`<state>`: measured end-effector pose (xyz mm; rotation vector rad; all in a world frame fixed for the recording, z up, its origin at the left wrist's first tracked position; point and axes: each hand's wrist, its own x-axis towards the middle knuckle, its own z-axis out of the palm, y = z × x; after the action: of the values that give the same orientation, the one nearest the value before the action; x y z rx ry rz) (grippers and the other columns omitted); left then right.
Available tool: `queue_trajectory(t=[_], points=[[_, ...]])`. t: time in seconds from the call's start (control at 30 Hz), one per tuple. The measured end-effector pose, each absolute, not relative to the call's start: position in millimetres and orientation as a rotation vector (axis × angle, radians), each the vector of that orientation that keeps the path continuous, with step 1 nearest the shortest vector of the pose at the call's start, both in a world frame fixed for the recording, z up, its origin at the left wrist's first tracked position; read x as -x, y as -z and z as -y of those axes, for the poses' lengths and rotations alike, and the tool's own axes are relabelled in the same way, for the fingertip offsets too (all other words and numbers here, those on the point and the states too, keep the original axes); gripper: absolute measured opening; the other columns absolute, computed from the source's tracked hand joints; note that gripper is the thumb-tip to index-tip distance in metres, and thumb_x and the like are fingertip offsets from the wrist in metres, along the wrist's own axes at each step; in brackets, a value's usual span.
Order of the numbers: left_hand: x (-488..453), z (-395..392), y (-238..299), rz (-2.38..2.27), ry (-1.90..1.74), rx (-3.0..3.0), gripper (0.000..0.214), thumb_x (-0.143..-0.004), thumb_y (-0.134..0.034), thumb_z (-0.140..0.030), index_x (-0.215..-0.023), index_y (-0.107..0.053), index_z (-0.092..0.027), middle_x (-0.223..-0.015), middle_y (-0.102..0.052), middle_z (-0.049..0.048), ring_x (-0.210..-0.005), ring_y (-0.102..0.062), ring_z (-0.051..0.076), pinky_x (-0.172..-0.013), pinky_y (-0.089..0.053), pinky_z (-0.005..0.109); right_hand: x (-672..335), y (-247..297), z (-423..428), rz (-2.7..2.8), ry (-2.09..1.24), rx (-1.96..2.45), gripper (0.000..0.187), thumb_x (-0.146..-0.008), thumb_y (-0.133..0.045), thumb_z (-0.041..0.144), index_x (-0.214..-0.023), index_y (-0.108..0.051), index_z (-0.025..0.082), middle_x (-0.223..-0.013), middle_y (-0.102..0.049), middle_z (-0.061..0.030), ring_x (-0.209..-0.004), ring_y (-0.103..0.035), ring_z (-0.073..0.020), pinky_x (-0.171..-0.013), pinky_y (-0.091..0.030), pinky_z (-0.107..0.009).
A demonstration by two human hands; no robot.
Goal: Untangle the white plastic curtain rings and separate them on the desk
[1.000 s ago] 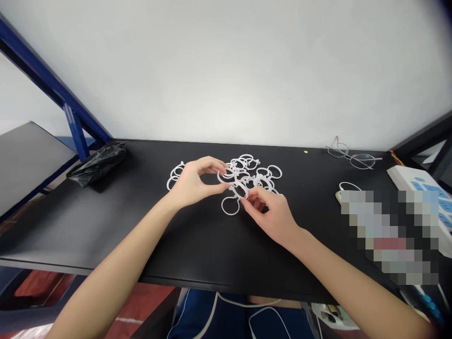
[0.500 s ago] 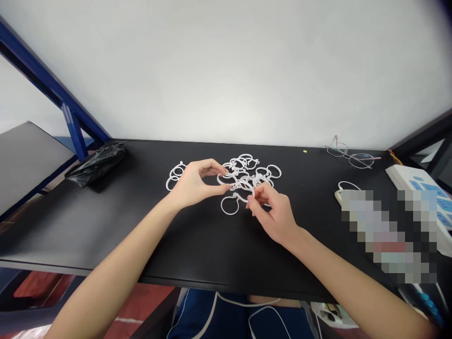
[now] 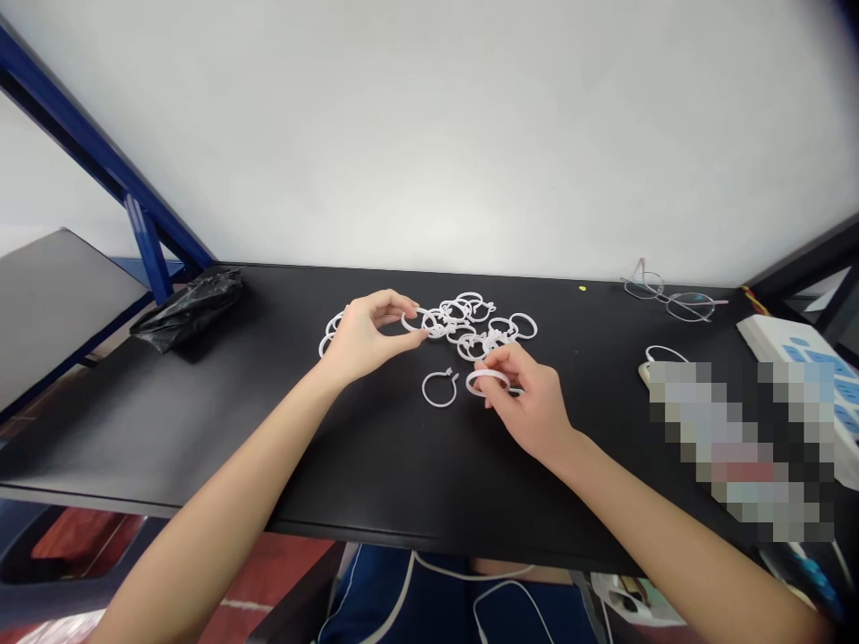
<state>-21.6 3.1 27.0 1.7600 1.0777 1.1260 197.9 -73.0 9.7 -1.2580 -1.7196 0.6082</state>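
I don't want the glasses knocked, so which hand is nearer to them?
Right. The right hand is left of the glasses and lower in view; the left hand is much farther left, beyond the right hand.

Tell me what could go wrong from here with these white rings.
The rings in the heap overlap, so their small hooked ends might snag and drag neighbours along when one is lifted.

The loose ring lies on the table near the right hand, which could knock it aside if it swings left.

The left hand partly covers a smaller group of rings, so a sideways move might shove them out of place.
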Motion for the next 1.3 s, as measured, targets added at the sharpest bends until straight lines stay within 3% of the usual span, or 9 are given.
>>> queue_trajectory(t=[0.2,0.53,0.67,0.83,1.13,1.3], points=[[17,1,-30,-0.951,-1.059,-1.739,0.029,-0.067,-0.081,-0.028,-0.085,-0.062,-0.015,-0.104,-0.067,0.0078,-0.100,-0.065,0.020,-0.102,-0.049,0.041,-198,-2,67,1.778,-0.636,1.357,0.007,-0.083,-0.059,0.023,-0.089,-0.057,0.020,-0.072,-0.064,0.0008,-0.053,-0.057,-0.0104,-0.052,-0.046,-0.024],[15,10,-39,-0.764,-0.946,-1.799,0.028,-0.070,-0.080,-0.026,-0.089,-0.062,-0.016,-0.107,-0.066,0.0083,-0.109,-0.062,0.021,-0.102,-0.049,0.041,-198,-9,70,1.753,-0.432,1.292,0.007,-0.087,-0.057,0.022,-0.092,-0.061,0.021,-0.086,-0.069,-0.0042,-0.074,-0.067,-0.0167,-0.054,-0.054,-0.025],[13,11,-37,-0.719,-0.953,-1.791,0.028,-0.070,-0.080,-0.025,-0.089,-0.061,-0.016,-0.107,-0.065,0.0083,-0.107,-0.062,0.021,-0.101,-0.050,0.041,-196,-10,72,1.807,-0.395,1.133,0.014,-0.086,-0.059,0.020,-0.100,-0.062,0.021,-0.085,-0.071,-0.0036,-0.069,-0.068,-0.0152,-0.057,-0.057,-0.025],[8,13,-33,-0.680,-0.944,-1.810,0.029,-0.069,-0.081,-0.025,-0.089,-0.062,-0.016,-0.104,-0.062,0.0068,-0.104,-0.061,0.020,-0.099,-0.051,0.039,-196,-6,73,1.830,-0.362,1.091,0.008,-0.085,-0.064,0.024,-0.092,-0.064,0.021,-0.083,-0.072,-0.0018,-0.061,-0.066,-0.0134,-0.055,-0.056,-0.025],[3,16,-31,-0.729,-0.819,-1.784,0.041,-0.069,-0.081,-0.031,-0.104,-0.064,-0.017,-0.100,-0.060,0.0052,-0.087,-0.060,0.015,-0.087,-0.054,0.034,-198,-7,73,1.840,-0.393,1.099,0.007,-0.089,-0.060,0.024,-0.089,-0.066,0.022,-0.079,-0.073,-0.0009,-0.057,-0.065,-0.0128,-0.057,-0.054,-0.026],[3,16,-28,-0.707,-0.680,-1.820,0.038,-0.075,-0.075,-0.036,-0.107,-0.067,-0.017,-0.073,-0.056,-0.0015,-0.070,-0.057,0.012,-0.073,-0.053,0.029,-199,-9,73,1.792,-0.454,1.088,0.006,-0.088,-0.062,0.023,-0.090,-0.067,0.022,-0.078,-0.072,-0.0007,-0.056,-0.064,-0.0126,-0.056,-0.054,-0.026]])
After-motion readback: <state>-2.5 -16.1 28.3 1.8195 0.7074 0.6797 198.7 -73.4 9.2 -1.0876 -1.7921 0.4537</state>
